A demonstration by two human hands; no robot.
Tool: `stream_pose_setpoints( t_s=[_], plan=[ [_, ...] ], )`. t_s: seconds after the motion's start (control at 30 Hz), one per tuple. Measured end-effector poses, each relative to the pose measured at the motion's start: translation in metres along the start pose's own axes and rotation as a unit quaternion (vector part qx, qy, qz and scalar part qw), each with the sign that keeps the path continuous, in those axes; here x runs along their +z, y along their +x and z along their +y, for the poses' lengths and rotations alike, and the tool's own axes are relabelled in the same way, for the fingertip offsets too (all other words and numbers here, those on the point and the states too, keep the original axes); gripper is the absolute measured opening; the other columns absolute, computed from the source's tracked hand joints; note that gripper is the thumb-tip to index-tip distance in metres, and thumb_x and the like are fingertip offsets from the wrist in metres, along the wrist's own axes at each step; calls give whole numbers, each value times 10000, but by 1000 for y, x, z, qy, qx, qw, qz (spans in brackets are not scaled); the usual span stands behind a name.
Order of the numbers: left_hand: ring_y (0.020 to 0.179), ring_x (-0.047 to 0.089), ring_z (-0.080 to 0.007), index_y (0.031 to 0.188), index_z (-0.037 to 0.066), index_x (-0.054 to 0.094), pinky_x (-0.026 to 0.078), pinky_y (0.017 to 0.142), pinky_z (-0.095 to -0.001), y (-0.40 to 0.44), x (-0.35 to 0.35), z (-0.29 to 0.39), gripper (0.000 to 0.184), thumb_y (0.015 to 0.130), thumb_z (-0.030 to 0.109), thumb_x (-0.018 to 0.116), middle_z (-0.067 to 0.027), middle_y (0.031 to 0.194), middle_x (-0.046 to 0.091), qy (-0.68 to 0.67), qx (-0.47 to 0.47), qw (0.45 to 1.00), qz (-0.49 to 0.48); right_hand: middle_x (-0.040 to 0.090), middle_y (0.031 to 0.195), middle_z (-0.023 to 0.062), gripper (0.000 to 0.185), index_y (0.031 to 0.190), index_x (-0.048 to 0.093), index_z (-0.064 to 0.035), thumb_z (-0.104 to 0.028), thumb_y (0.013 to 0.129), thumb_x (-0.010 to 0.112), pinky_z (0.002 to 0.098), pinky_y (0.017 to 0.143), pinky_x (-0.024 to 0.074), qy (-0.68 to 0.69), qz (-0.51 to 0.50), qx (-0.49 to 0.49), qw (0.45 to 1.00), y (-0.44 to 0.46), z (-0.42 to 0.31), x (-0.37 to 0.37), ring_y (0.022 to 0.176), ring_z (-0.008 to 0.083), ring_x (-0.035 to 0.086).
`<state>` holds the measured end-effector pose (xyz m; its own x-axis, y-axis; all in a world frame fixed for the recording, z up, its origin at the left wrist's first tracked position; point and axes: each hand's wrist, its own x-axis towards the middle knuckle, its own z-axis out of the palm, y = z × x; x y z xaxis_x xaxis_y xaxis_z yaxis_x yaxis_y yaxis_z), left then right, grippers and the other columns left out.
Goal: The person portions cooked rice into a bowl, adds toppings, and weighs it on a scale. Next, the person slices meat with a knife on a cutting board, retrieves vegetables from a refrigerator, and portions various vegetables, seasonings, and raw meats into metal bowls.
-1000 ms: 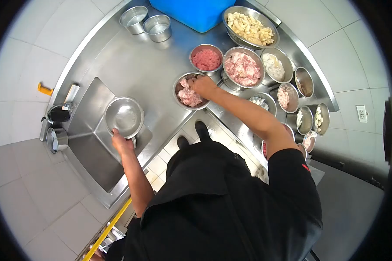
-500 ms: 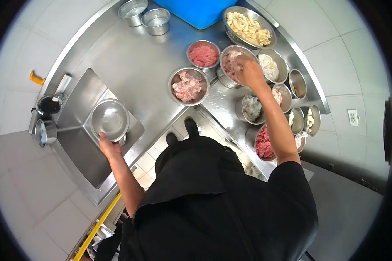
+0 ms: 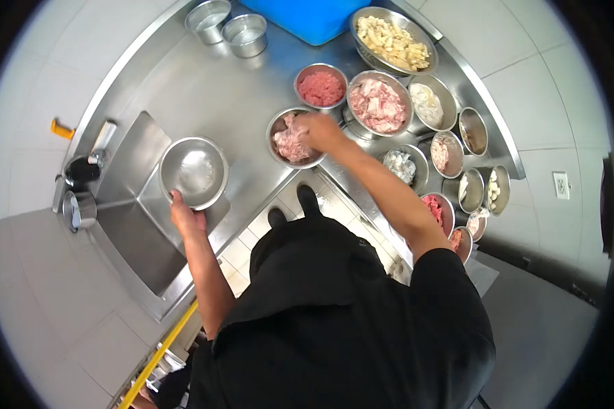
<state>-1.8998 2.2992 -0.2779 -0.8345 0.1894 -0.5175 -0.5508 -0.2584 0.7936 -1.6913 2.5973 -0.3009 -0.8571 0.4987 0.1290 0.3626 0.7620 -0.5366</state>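
Observation:
My left hand [image 3: 186, 215] grips the near rim of a steel bowl [image 3: 194, 172], which looks nearly empty and hangs over the sink's edge. My right hand [image 3: 318, 131] is over the right side of another steel bowl with pale pink meat [image 3: 291, 142] in it. Its fingers are blurred and reach down to the meat, so whether they hold any cannot be made out. Just behind stands a bowl of pink minced meat [image 3: 322, 88]. To the right of that is a larger bowl of pale meat pieces [image 3: 378, 104].
A colander of yellowish pieces [image 3: 392, 42] stands at the back right beside a blue container [image 3: 307, 17]. Several steel pots of food line the right side, among them one with red meat [image 3: 434, 210]. Two metal tins [image 3: 244, 35] stand at the back left. The sink [image 3: 140, 245] lies at left.
My right hand has come back left from the larger meat bowl to the smaller one, where it was a second ago. The bowl in my left hand has shifted slightly right in view.

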Motion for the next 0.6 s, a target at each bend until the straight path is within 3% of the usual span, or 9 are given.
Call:
stream_pose_setpoints(
  t_s=[0.13,0.23,0.33,0.43,0.47,0.57,0.6],
  plan=[
    [1132,495,-304,1302,39,363,439,924,-492,7,-29,2,443,938,270,463,-148,1264,465,1,-27,999,18,647,783,111,265,897,635,-49,-126,652,702,331,669,484,106,-31,54,992,5,-25,-77,711,235,626],
    [1130,496,-308,1307,47,357,443,919,-497,0,-33,8,446,937,271,466,-148,1257,471,3,-14,999,34,654,792,87,265,898,644,-57,-141,658,718,306,670,482,88,-4,67,994,-1,-35,-126,700,172,616],
    [1142,486,-312,1312,67,363,434,927,-507,3,-41,7,452,931,282,475,-140,1281,458,4,-3,999,46,656,825,106,286,914,655,-76,-223,674,707,364,709,486,78,32,162,983,-17,-38,-163,778,252,631],
    [1156,473,-328,1323,57,345,423,934,-525,12,-45,4,492,926,316,474,-149,1309,432,-7,-23,1000,-3,662,842,101,293,947,655,-71,-167,674,700,346,718,490,-15,84,-3,996,-39,33,-149,789,252,634],
    [1165,464,-337,1330,49,332,418,937,-532,14,-43,3,515,924,333,472,-155,1320,420,-9,-33,999,-26,665,862,113,289,965,659,-80,-107,677,665,337,734,493,64,55,138,987,-48,14,-171,788,270,634],
    [1217,412,-371,1361,35,280,395,956,-551,2,-25,5,602,913,392,464,-160,1357,380,-23,-43,990,-129,663,973,128,294,995,653,-72,-55,705,607,327,771,489,-14,177,259,949,-66,65,-204,895,236,637],
    [1223,398,-393,1382,60,251,387,964,-552,-12,-9,11,610,914,389,462,-153,1383,351,-57,-54,977,-196,657,995,148,331,1036,636,-65,-55,708,593,326,785,486,-28,152,290,944,-69,88,-222,933,240,636]
  ],
)
